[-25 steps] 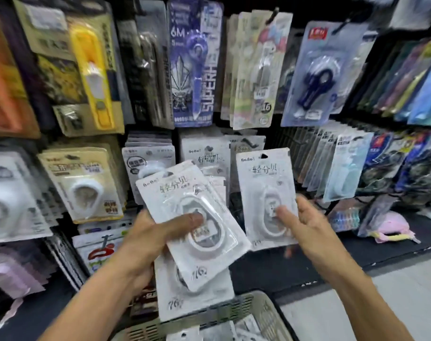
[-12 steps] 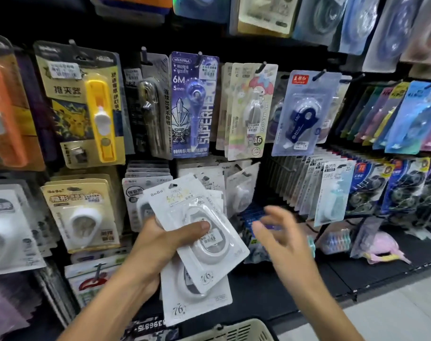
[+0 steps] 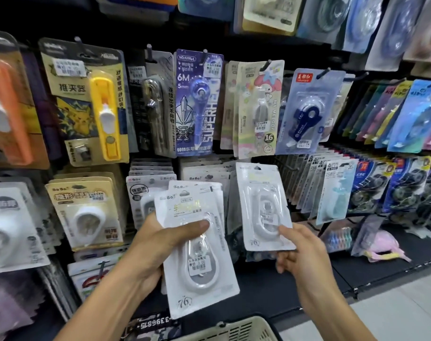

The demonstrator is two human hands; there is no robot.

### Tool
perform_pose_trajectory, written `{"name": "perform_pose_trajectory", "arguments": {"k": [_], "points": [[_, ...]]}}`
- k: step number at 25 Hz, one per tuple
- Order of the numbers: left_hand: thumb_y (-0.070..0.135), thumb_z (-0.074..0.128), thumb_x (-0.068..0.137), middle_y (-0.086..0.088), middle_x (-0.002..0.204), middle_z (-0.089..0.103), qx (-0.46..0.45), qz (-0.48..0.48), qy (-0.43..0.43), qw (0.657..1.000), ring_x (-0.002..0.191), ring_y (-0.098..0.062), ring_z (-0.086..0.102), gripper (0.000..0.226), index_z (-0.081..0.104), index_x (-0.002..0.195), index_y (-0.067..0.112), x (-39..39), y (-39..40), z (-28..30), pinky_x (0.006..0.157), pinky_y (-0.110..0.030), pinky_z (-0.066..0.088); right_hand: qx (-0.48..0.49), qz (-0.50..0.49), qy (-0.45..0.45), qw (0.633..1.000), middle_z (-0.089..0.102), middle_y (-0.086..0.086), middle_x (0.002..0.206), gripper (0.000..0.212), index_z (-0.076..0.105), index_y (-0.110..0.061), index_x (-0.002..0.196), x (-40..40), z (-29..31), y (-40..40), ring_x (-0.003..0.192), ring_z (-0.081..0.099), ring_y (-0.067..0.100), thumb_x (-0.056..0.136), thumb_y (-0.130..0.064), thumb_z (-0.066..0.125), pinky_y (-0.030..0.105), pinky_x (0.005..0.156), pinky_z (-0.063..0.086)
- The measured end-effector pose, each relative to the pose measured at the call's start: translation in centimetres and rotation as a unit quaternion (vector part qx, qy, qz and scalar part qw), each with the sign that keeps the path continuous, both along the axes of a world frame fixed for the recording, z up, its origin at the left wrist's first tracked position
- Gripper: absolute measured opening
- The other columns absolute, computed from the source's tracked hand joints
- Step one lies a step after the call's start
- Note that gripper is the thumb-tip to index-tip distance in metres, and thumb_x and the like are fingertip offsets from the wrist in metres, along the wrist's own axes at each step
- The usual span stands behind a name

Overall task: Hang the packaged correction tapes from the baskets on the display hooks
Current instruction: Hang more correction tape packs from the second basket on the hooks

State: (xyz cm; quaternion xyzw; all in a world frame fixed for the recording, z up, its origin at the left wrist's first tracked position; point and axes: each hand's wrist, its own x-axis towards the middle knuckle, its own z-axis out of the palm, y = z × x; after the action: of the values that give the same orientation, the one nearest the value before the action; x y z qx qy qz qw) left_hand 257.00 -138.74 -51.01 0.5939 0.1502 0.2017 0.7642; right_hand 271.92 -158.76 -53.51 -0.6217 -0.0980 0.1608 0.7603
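Correction tapes in white blister packs are split between the two hands, in front of a wall of hanging stationery. On the far left of that wall, yellow-carded packs (image 3: 86,212) hang beside the white rows. Nearer, the left hand (image 3: 158,244) grips a small fanned stack of packs (image 3: 197,247), thumb pressed across the front of the top one and fingers curled behind. Behind the stack, a row of matching white packs (image 3: 204,177) hangs on its peg. To the right, the right hand (image 3: 300,252) pinches a single pack (image 3: 261,207) by its lower right corner, holding it upright and just right of that row. Low at the near edge, the rim of a pale basket (image 3: 236,329) shows. The step in hand seems to be hanging this single pack. Next, its top hole has to meet the tip of a hook and slide on, which probably calls for raising and steadying the pack; which hook is meant I cannot tell.
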Motion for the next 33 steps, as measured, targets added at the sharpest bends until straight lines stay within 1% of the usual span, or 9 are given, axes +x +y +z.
{"name": "perform_pose_trajectory", "arguments": {"k": [6,13,17,18,20,23,26,28,33], "points": [[0.011,0.087,0.059,-0.014,0.106,0.079,-0.014,0.035,-0.019,0.999,0.092,-0.033,0.078,0.056,0.073,0.113,0.012,-0.1,0.4,0.1,0.068,-0.037,0.065,-0.028,-0.011,-0.068,0.997,0.063,0.006,0.060,0.006,0.072,-0.011,0.091,0.8,-0.7,-0.2,0.043,0.044,0.016,0.091,-0.013,0.066,0.029,0.041,0.041],[0.010,0.085,0.059,-0.016,0.103,0.079,-0.012,0.043,-0.026,0.999,0.087,-0.035,0.078,0.056,0.071,0.113,0.006,0.1,0.6,-0.2,0.062,-0.035,0.063,-0.043,-0.046,-0.032,0.997,0.059,0.004,0.054,0.015,0.069,-0.008,0.099,1.0,-1.6,0.0,0.038,0.044,0.013,0.090,-0.020,0.070,0.028,0.039,0.040],[0.012,0.087,0.057,-0.017,0.104,0.079,-0.010,0.054,-0.036,0.998,0.089,-0.036,0.078,0.057,0.073,0.112,0.009,0.4,0.1,-0.7,0.065,-0.038,0.063,-0.065,-0.035,0.081,0.994,0.065,0.009,0.092,0.045,0.043,-0.023,0.127,1.7,-1.0,2.6,0.072,0.065,0.026,0.093,-0.026,0.072,0.041,0.062,0.060],[0.015,0.088,0.055,-0.016,0.103,0.079,-0.008,0.061,-0.037,0.997,0.089,-0.036,0.078,0.054,0.075,0.107,0.012,0.6,-0.1,-0.8,0.069,-0.041,0.063,-0.087,-0.029,0.054,0.994,0.065,0.007,0.100,0.045,0.044,-0.025,0.130,1.1,-1.1,3.1,0.083,0.068,0.026,0.093,-0.029,0.071,0.042,0.068,0.060],[0.019,0.090,0.052,-0.013,0.103,0.080,0.003,0.073,-0.036,0.997,0.091,-0.035,0.078,0.046,0.079,0.096,0.020,1.0,-0.3,-0.8,0.081,-0.046,0.061,-0.105,0.006,-0.079,0.991,0.071,-0.003,0.098,0.024,0.061,-0.037,0.110,-1.0,-0.8,3.4,0.084,0.069,0.013,0.089,-0.044,0.068,0.032,0.068,0.057],[0.020,0.089,0.052,-0.010,0.103,0.080,0.022,0.074,-0.034,0.996,0.093,-0.033,0.078,0.044,0.079,0.094,0.024,1.4,-0.6,-0.7,0.087,-0.048,0.059,-0.167,-0.011,-0.280,0.945,0.070,-0.017,0.086,0.023,0.063,-0.038,0.091,-0.4,2.4,4.9,0.077,0.065,0.001,0.084,-0.057,0.054,0.019,0.064,0.047],[0.018,0.089,0.051,-0.010,0.103,0.080,0.022,0.070,-0.034,0.997,0.093,-0.032,0.078,0.048,0.078,0.098,0.018,1.1,-0.5,-0.9,0.080,-0.046,0.062,-0.434,-0.013,-0.408,0.803,0.062,-0.004,0.082,0.029,0.056,-0.018,0.097,3.8,6.9,7.8,0.081,0.062,0.022,0.102,-0.044,0.044,0.034,0.064,0.042],[0.018,0.089,0.051,-0.011,0.101,0.081,0.019,0.066,-0.038,0.997,0.089,-0.032,0.079,0.043,0.079,0.093,0.020,0.9,-0.4,-0.8,0.068,-0.038,0.064,-0.517,0.007,-0.441,0.734,0.060,0.007,0.086,0.028,0.054,-0.007,0.091,5.7,7.9,9.5,0.082,0.058,0.033,0.106,-0.029,0.044,0.036,0.065,0.041],[0.012,0.087,0.055,-0.011,0.099,0.081,0.018,0.067,-0.046,0.997,0.085,-0.031,0.079,0.046,0.076,0.100,0.015,0.7,0.0,-0.6,0.062,-0.032,0.063,-0.524,-0.058,-0.458,0.716,0.058,0.010,0.079,0.020,0.062,-0.006,0.076,6.1,7.8,10.9,0.069,0.049,0.031,0.091,-0.001,0.050,0.033,0.059,0.036]]}}
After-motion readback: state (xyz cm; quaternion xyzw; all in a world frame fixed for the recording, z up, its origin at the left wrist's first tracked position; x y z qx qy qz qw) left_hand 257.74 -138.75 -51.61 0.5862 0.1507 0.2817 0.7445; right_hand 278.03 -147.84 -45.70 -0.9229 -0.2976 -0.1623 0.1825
